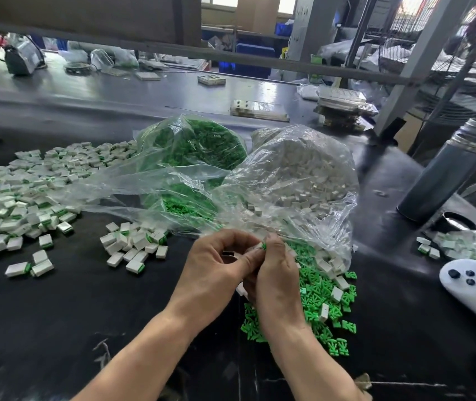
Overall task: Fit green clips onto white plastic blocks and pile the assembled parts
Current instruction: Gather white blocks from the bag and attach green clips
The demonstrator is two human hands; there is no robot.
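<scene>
The left hand (219, 264) and the right hand (274, 273) meet above the table (86, 314), both pinching one white block (257, 246) with a green clip (264, 246) at its end. The parts look light, stiff and small; I think holding the block by its flat sides is best.

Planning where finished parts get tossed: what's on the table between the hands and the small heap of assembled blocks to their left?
In the head view, only bare black table lies between the left hand and the small heap.
</scene>
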